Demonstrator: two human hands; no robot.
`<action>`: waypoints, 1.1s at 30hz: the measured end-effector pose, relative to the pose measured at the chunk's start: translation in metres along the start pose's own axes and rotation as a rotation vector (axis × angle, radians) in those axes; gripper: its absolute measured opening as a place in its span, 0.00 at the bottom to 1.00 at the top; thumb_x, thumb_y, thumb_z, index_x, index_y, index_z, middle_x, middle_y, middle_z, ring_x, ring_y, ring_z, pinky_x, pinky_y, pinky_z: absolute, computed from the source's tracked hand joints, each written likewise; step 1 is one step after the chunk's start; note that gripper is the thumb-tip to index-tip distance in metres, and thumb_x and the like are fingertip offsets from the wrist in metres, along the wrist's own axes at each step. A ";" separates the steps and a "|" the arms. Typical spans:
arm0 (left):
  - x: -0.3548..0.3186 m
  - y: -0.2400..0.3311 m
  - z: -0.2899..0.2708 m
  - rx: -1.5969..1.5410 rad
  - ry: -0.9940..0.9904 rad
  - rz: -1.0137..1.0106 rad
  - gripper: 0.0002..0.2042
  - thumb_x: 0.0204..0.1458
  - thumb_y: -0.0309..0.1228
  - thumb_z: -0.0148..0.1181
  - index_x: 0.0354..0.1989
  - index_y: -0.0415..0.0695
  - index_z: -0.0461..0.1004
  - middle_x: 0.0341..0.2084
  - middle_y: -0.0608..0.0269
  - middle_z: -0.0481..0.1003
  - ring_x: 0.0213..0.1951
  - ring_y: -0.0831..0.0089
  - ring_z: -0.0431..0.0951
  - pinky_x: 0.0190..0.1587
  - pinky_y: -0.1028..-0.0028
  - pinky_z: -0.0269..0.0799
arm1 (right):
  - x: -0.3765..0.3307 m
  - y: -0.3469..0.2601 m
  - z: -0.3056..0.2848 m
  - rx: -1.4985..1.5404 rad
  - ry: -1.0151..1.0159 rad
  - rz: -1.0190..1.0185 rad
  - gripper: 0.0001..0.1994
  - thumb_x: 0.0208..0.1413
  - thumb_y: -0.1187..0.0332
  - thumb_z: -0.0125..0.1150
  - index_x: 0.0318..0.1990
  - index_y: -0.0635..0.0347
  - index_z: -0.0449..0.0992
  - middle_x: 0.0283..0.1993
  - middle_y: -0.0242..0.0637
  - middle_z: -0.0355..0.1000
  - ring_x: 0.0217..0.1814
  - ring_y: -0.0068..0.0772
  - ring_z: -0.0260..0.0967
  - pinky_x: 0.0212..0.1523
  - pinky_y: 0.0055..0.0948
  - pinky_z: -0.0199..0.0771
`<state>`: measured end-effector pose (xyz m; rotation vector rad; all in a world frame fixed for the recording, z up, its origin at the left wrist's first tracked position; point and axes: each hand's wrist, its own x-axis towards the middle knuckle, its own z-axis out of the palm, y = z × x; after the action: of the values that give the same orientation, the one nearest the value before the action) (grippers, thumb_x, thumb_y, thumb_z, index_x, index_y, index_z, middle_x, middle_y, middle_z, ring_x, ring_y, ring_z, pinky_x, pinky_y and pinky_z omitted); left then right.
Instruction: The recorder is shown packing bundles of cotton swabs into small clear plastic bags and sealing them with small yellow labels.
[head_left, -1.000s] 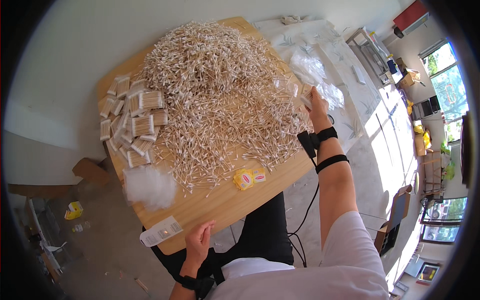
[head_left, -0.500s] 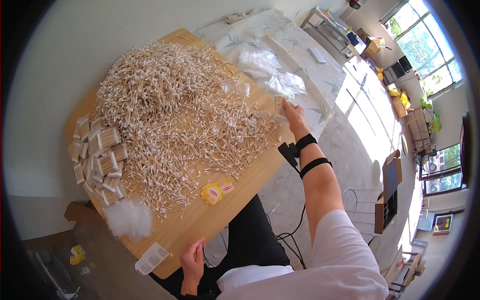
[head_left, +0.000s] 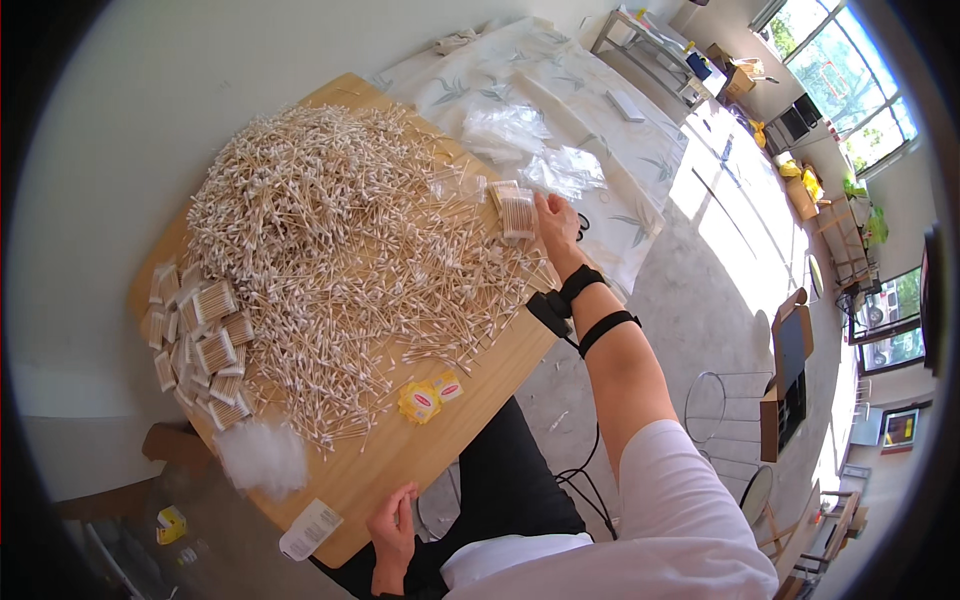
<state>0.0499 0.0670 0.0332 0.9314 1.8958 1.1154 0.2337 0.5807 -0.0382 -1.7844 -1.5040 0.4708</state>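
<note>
At the table's right edge, my right hand [head_left: 558, 225] has its fingers closed on the side of a clear pack of cotton swabs [head_left: 517, 214]. Behind it another small pack [head_left: 500, 191] shows in part. My left hand [head_left: 393, 528] is by the near table edge, fingers loosely bent and slightly apart, with nothing visible in it. A big heap of loose cotton swabs [head_left: 310, 190] covers much of the wooden table [head_left: 400, 465]. Several filled swab packs [head_left: 213, 350] are piled at the left edge. Yellow and white labels [head_left: 420, 402] lie near the front.
Clear plastic bags [head_left: 560, 170] lie on a cloth-covered surface [head_left: 620, 200] beyond the table, with black-handled scissors [head_left: 583, 227] close to my right hand. White translucent sheets [head_left: 262, 460] and a white card [head_left: 311, 530] lie at the near left. An open box [head_left: 790, 380] stands to the right.
My right hand has moved left from the table's edge, and the swab pack now shows beside its fingers. The scissors have come into sight. My left hand stays near its place, its fingers slightly straighter.
</note>
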 end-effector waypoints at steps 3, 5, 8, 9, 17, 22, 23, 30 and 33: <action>-0.008 -0.002 -0.013 0.042 0.029 -0.035 0.08 0.60 0.20 0.51 0.42 0.35 0.77 0.32 0.53 0.80 0.37 0.67 0.82 0.43 0.73 0.75 | -0.048 -0.022 -0.009 0.220 0.094 -0.134 0.13 0.58 0.62 0.59 0.43 0.63 0.78 0.40 0.45 0.78 0.45 0.45 0.75 0.48 0.37 0.72; -0.006 -0.002 -0.017 0.006 0.051 -0.016 0.08 0.60 0.21 0.52 0.44 0.36 0.76 0.33 0.55 0.80 0.37 0.69 0.81 0.43 0.73 0.75 | -0.091 -0.056 -0.024 0.206 0.094 -0.461 0.07 0.58 0.70 0.59 0.41 0.62 0.78 0.36 0.41 0.77 0.37 0.39 0.75 0.41 0.34 0.73; 0.005 -0.009 -0.019 -0.101 0.062 0.011 0.09 0.60 0.23 0.53 0.46 0.36 0.76 0.34 0.57 0.79 0.35 0.72 0.80 0.40 0.75 0.75 | -0.171 -0.106 -0.037 0.300 -0.449 -0.529 0.05 0.57 0.73 0.60 0.40 0.62 0.78 0.37 0.40 0.77 0.33 0.35 0.75 0.34 0.28 0.74; 0.008 -0.009 -0.022 -0.139 0.070 0.016 0.09 0.60 0.23 0.53 0.46 0.37 0.75 0.34 0.58 0.79 0.33 0.74 0.79 0.39 0.75 0.75 | -0.198 -0.120 -0.029 0.356 -0.630 -0.568 0.05 0.57 0.74 0.60 0.40 0.62 0.78 0.36 0.40 0.76 0.32 0.34 0.75 0.32 0.27 0.74; -0.003 -0.024 -0.085 -0.188 0.265 0.022 0.10 0.62 0.26 0.53 0.48 0.36 0.75 0.36 0.60 0.79 0.32 0.78 0.75 0.38 0.77 0.73 | -0.376 -0.247 0.104 0.510 -0.842 -0.602 0.13 0.54 0.63 0.64 0.42 0.63 0.75 0.41 0.48 0.75 0.38 0.53 0.74 0.39 0.44 0.74; -0.017 -0.038 -0.098 -0.227 0.317 -0.011 0.11 0.63 0.27 0.52 0.49 0.36 0.75 0.36 0.60 0.79 0.32 0.78 0.75 0.40 0.77 0.73 | -0.384 -0.286 0.144 0.192 -0.705 -0.331 0.23 0.51 0.56 0.67 0.45 0.67 0.74 0.33 0.44 0.77 0.34 0.45 0.76 0.38 0.41 0.75; -0.021 -0.042 -0.098 -0.251 0.314 -0.007 0.11 0.63 0.26 0.52 0.49 0.36 0.75 0.35 0.60 0.78 0.33 0.78 0.75 0.40 0.77 0.73 | -0.386 -0.285 0.150 0.215 -0.717 -0.311 0.25 0.49 0.55 0.68 0.46 0.68 0.73 0.32 0.44 0.77 0.35 0.46 0.76 0.39 0.41 0.75; -0.028 -0.060 -0.104 -0.393 0.387 -0.045 0.10 0.63 0.26 0.52 0.47 0.37 0.76 0.34 0.60 0.79 0.32 0.78 0.75 0.38 0.77 0.74 | -0.385 -0.257 0.168 0.539 -0.806 -0.195 0.18 0.47 0.67 0.66 0.44 0.67 0.75 0.31 0.40 0.78 0.34 0.35 0.77 0.37 0.33 0.76; -0.011 -0.058 -0.099 -0.492 0.373 -0.044 0.10 0.63 0.27 0.52 0.47 0.36 0.76 0.34 0.59 0.79 0.33 0.77 0.76 0.39 0.76 0.74 | -0.374 -0.258 0.154 0.488 -0.821 -0.158 0.17 0.46 0.63 0.68 0.40 0.65 0.77 0.31 0.41 0.78 0.34 0.39 0.77 0.37 0.35 0.76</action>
<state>-0.0418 -0.0002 0.0183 0.4242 1.7764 1.7172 -0.1396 0.2797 -0.0172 -1.1073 -1.8159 1.4699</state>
